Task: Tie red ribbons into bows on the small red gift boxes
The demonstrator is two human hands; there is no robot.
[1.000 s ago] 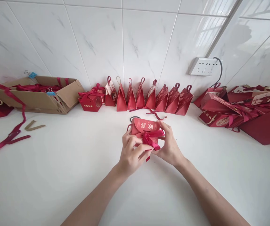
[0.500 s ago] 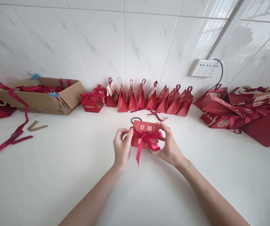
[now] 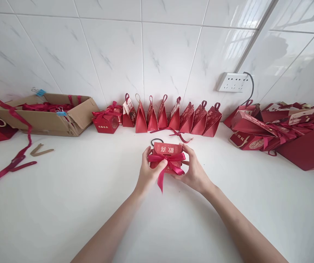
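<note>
Ahead of the person, at twelve o'clock, I see the small red box (image 3: 171,147) between both hands. The left hand (image 3: 147,175) curls partway round its nine-o'clock end, thumb over the ribbon bow (image 3: 177,157); the right hand (image 3: 196,172) grips three o'clock, thumb and fingers parted. It looks light, thin-walled, crushable; the bow seems slippery, so the side edges look the better hold.

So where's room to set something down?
The tabletop is bare between the left hand and the brown strip, and between the right hand and the heaped gift boxes. The cardboard carton and triangular boxes crowd along the wall.
</note>
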